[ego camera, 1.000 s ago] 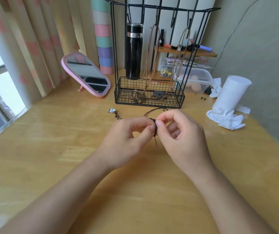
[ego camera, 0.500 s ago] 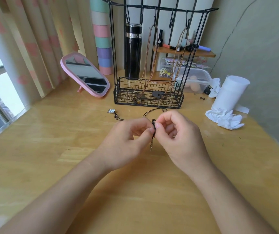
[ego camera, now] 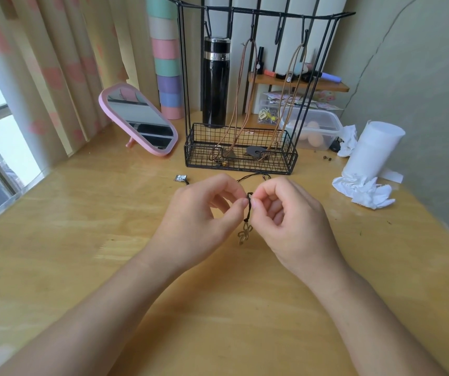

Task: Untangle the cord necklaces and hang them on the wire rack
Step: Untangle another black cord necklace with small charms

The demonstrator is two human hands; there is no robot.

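My left hand (ego camera: pixel 204 215) and my right hand (ego camera: pixel 288 215) pinch a black cord necklace (ego camera: pixel 249 210) between thumbs and forefingers, just above the wooden table (ego camera: pixel 82 253). A small metal flower pendant (ego camera: pixel 245 234) dangles from the cord below my fingertips. More black cord (ego camera: pixel 253 177) trails on the table behind my hands, and a small square pendant (ego camera: pixel 180 178) lies to the left. The black wire rack (ego camera: pixel 241 156) stands behind, with two brown cord necklaces (ego camera: pixel 241 99) (ego camera: pixel 288 99) hanging from its hooks into the basket.
A pink-framed mirror (ego camera: pixel 139 120) leans at the back left. A black flask (ego camera: pixel 216 80) stands behind the rack. A white paper roll (ego camera: pixel 372 150) and crumpled tissue (ego camera: pixel 364 189) sit at the right. A plastic box (ego camera: pixel 318 128) and a small shelf (ego camera: pixel 299 82) are at the back.
My fingertips have parted slightly and the flower pendant now hangs free below them, where before it was mostly hidden. The view has shifted a little.
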